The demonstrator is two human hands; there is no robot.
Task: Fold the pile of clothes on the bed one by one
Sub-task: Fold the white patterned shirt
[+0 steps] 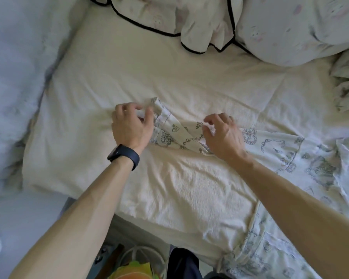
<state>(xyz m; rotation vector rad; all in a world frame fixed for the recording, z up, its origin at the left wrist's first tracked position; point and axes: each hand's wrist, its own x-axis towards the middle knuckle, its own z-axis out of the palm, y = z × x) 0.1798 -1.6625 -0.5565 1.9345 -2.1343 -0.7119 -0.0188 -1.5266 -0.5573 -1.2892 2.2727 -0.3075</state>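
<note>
Two light pinches were all that held the printed garment (181, 135): the left hand (131, 127) on its cuffed end, the right hand (223, 135) partway along the same strip. Either could slip, I judged, letting the thin cloth bunch on the rumpled sheet (189, 87). Its bulk spread rightward from the right hand; pillows (290, 27) lay beyond.

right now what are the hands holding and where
The white garment with grey print: the left hand pinches its cuffed end, the right hand pinches its edge farther along.
</note>
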